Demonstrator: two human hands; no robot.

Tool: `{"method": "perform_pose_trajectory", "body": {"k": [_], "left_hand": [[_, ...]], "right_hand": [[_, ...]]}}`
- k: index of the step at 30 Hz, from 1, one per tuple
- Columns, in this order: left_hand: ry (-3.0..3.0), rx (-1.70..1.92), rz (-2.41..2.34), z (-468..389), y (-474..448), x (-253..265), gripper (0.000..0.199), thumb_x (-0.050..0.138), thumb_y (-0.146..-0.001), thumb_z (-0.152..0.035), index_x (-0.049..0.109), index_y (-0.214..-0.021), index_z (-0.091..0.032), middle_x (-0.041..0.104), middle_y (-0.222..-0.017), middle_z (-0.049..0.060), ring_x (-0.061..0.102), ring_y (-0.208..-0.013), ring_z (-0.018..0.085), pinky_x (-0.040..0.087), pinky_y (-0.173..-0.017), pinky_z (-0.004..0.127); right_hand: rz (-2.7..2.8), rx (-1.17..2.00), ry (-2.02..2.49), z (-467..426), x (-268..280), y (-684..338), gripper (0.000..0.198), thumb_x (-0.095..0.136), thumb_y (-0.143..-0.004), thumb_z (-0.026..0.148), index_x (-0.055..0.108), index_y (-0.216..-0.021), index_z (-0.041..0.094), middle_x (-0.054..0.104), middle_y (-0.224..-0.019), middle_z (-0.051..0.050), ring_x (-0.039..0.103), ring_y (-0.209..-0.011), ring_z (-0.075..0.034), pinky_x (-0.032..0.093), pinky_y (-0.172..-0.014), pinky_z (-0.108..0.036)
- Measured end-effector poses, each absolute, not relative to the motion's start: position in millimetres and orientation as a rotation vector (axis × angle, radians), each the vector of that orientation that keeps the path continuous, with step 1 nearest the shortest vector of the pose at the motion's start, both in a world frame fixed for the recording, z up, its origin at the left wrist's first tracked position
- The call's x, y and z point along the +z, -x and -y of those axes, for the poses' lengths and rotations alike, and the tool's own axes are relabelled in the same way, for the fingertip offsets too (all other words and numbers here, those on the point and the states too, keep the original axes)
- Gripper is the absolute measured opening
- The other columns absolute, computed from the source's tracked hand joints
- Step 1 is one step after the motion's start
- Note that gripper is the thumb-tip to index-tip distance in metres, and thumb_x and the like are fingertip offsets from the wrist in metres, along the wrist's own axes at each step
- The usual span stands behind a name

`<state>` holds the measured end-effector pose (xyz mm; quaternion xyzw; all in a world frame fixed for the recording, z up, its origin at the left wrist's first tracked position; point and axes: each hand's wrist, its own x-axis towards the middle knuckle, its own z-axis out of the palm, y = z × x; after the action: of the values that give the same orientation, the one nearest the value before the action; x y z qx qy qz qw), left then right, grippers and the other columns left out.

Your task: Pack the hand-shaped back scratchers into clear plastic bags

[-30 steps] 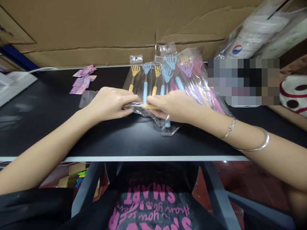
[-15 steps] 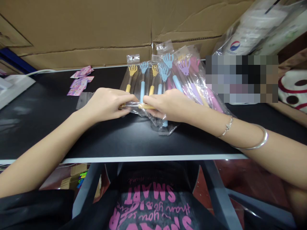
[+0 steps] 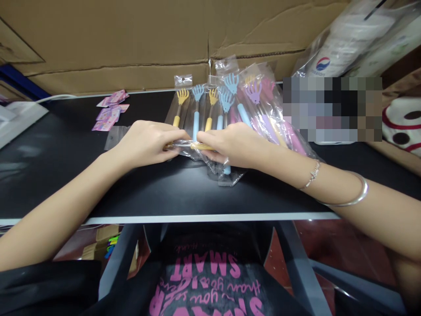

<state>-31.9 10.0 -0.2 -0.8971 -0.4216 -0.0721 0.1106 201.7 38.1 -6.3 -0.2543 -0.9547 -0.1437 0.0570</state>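
Observation:
Between my two hands a yellow back scratcher [image 3: 201, 146] in a clear plastic sleeve lies level, just above the black table. My left hand [image 3: 149, 141] is closed round its head end, hiding most of the claw. Its yellow handle is pinched by my right hand [image 3: 232, 145], whose fingers cover the far end. Just behind, several bagged back scratchers lie side by side, among them a yellow one [image 3: 182, 95], a blue one [image 3: 198, 93] and a purple one [image 3: 253, 92]. Some of their handles are hidden behind my right hand.
Small pink printed cards [image 3: 110, 112] lie at the back left of the black table [image 3: 158, 193]. A cardboard wall [image 3: 131, 44] stands behind. At the right are a bagged white Pepsi cup [image 3: 332, 52] and a pixelated patch. White equipment [image 3: 23, 118] sits far left.

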Motion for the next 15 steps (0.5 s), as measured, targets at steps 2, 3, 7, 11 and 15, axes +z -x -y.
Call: {"method": "perform_pose_trajectory", "body": {"k": [2,3,7,11,15], "left_hand": [[2.633,-0.222,1.226,-10.4,32.4,-0.9,0.027,0.046,-0.081,-0.027,0.067,-0.099,-0.025,0.072,-0.086,0.001,0.065,-0.075,0.017,0.032,-0.055,0.025],[2.628,-0.223,1.217,-10.4,32.6,-1.3,0.027,0.046,-0.082,-0.028,0.067,-0.098,-0.024,0.072,-0.085,0.001,0.065,-0.075,0.017,0.032,-0.055,0.025],[2.616,-0.213,1.202,-10.3,33.0,-1.7,0.026,0.044,-0.082,-0.029,0.066,-0.097,-0.024,0.072,-0.086,0.001,0.066,-0.076,0.017,0.032,-0.054,0.025],[2.625,-0.189,1.208,-9.9,32.6,-0.4,0.028,0.044,-0.082,-0.029,0.066,-0.099,-0.025,0.072,-0.088,0.002,0.066,-0.077,0.018,0.033,-0.056,0.026],[2.631,-0.188,1.230,-9.5,32.1,0.5,0.027,0.045,-0.082,-0.029,0.066,-0.098,-0.026,0.072,-0.088,0.003,0.066,-0.078,0.019,0.034,-0.056,0.027]], "right_hand": [[2.900,-0.432,0.774,-37.3,-5.4,-201.5,0.024,0.036,-0.096,0.036,0.053,-0.101,0.019,0.063,-0.077,0.000,0.041,-0.051,-0.009,0.014,-0.051,-0.028],[2.902,-0.430,0.778,-36.8,-4.8,-201.4,0.025,0.035,-0.096,0.036,0.053,-0.101,0.019,0.063,-0.077,0.000,0.041,-0.051,-0.009,0.014,-0.051,-0.028],[2.912,-0.429,0.795,-35.5,-3.0,-201.2,0.027,0.034,-0.097,0.037,0.054,-0.102,0.020,0.063,-0.077,0.000,0.040,-0.051,-0.010,0.014,-0.051,-0.028],[2.915,-0.423,0.799,-35.7,-2.5,-201.5,0.028,0.033,-0.097,0.037,0.055,-0.104,0.020,0.064,-0.078,-0.001,0.041,-0.051,-0.010,0.014,-0.051,-0.028],[2.923,-0.424,0.807,-36.1,-2.2,-201.2,0.028,0.034,-0.097,0.037,0.055,-0.104,0.020,0.064,-0.079,-0.001,0.042,-0.051,-0.010,0.015,-0.051,-0.029]]}}
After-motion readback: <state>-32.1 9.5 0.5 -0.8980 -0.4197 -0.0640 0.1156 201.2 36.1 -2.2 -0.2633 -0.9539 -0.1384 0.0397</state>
